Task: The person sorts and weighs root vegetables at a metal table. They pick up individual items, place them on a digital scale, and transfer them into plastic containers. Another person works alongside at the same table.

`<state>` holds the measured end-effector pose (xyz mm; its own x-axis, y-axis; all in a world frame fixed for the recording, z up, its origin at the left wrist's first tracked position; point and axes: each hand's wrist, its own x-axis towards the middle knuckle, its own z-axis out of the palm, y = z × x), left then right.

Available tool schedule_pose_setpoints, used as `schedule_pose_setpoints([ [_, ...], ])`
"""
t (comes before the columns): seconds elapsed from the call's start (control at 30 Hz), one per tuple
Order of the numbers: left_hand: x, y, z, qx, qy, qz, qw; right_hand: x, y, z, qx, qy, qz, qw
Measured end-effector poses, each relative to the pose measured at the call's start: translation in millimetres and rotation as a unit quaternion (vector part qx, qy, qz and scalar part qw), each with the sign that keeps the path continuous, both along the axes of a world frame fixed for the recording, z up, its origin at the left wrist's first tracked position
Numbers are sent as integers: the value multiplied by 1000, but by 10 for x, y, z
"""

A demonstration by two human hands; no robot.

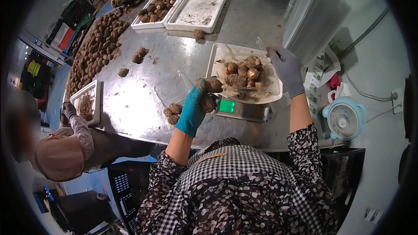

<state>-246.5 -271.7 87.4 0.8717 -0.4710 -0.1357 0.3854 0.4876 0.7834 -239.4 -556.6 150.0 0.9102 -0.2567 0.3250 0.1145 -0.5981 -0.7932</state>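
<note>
My left hand [196, 104], in a teal glove, is closed on brown taro-like tubers [213, 85], left of the scale. My right hand [287, 67], in a grey glove, is at the right rim of a white tray [214, 62]; its fingertips are near the edge of a clear plastic container, and I cannot tell whether they grip it. Several tubers [235, 80] lie in that container in the tray, on a digital scale [243, 110] with a lit green display. Left of my left hand, another clear plastic container [166, 93] holds several small tubers [173, 112].
A large heap of tubers [98, 49] covers the metal table's left side. Two white trays [199, 27] stand at the back, one full of tubers. Two co-workers [62, 150] are at the left and far edges. Stacked clear containers [310, 23] and a blue fan [344, 119] are at right.
</note>
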Motion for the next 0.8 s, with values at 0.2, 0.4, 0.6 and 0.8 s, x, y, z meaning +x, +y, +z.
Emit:
schedule_pose_setpoints([
  [0.2, 429, -194, -430, -240, 84, -159, 954, -189, 90, -155, -53, 3, 30, 998],
  [0.4, 604, -747, 160, -5, -32, 13, 999, -223, 140, -144, 19, 33, 16, 999],
  [0.6, 935, -824, 14, 57, -152, 141, 977, -216, -132, -212, 93, 10, -21, 995],
  [0.8, 725, 92, 79, -139, -2, 192, 971, -522, -530, -101, 193, -33, -112, 974],
])
